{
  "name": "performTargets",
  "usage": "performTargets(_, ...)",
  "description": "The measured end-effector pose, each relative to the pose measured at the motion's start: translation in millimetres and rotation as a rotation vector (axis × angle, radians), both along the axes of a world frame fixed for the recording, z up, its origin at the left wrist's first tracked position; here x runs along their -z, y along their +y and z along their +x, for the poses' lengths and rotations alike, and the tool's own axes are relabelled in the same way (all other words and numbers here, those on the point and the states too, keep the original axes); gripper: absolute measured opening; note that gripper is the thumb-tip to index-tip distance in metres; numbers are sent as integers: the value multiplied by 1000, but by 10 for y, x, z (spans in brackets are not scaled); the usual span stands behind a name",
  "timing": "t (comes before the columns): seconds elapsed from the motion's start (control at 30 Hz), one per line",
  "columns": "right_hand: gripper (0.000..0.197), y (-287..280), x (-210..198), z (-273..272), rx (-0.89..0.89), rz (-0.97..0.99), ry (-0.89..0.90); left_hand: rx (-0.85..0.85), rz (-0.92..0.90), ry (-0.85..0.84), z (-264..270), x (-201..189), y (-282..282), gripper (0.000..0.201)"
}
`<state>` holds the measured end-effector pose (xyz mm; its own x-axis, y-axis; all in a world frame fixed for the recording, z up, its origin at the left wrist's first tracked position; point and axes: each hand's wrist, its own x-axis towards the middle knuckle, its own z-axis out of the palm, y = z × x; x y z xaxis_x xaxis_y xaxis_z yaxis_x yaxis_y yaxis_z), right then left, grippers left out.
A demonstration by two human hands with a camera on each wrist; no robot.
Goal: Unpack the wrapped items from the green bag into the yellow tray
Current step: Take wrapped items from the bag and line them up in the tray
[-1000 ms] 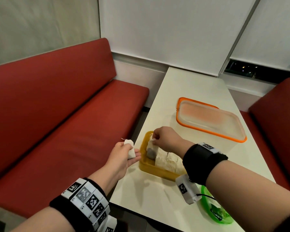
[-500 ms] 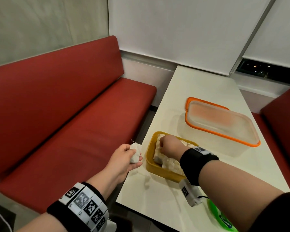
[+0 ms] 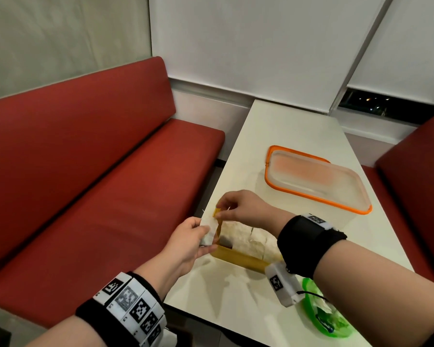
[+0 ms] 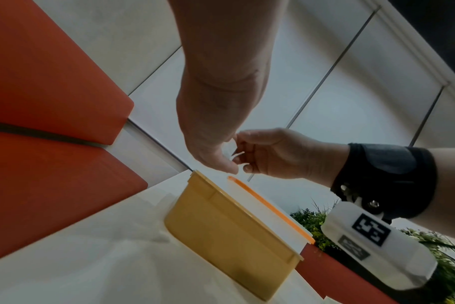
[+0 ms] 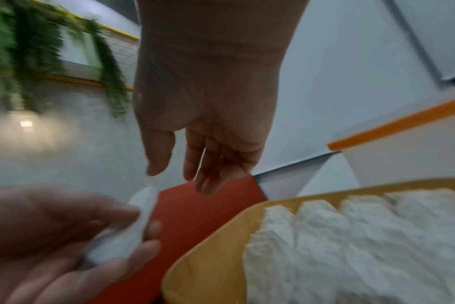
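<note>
My left hand (image 3: pixel 194 239) grips a small white wrapped item (image 3: pixel 209 232) at the near-left corner of the yellow tray (image 3: pixel 238 257). In the right wrist view this item (image 5: pixel 133 226) lies between the left hand's (image 5: pixel 65 226) thumb and fingers. Just above it my right hand (image 3: pixel 236 209) hovers with loosely extended fingers (image 5: pixel 195 164), its thumb tip at the item's top end. Several white wrapped items (image 3: pixel 251 241) fill the tray (image 5: pixel 208 246). The green bag (image 3: pixel 323 319) lies at the table's near edge, partly hidden under my right forearm.
A clear container with an orange rim (image 3: pixel 316 181) stands behind the tray on the white table (image 3: pixel 286 131). A red bench (image 3: pixel 85 196) runs along the left, another red seat (image 3: pixel 416 186) on the right. The tray sits close to the table's left edge.
My right hand has lifted out of the tray and moved left to the item in my left hand. The left hand has brought that item closer to the tray's corner.
</note>
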<state>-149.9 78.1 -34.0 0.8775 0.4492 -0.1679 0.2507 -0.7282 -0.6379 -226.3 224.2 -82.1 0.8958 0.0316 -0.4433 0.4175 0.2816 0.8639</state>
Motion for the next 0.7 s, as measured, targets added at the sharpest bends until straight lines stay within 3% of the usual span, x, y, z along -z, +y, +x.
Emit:
performTargets(0.1,16,71,-21,-110,-112,-114,-44,24,1,-20,-7,-44,-77,8)
performTargets(0.2,5,70,5,-121,-69,-79,-103,33,30,-33,-9,-69,-85,8)
performTargets(0.47,9,-46,171,-47,73,-240,-125,-66,95,-2,-200,83,259,8)
performTargets(0.7,18,26,443,7,61,-468,-57,-164,94,91,-487,311,683,8)
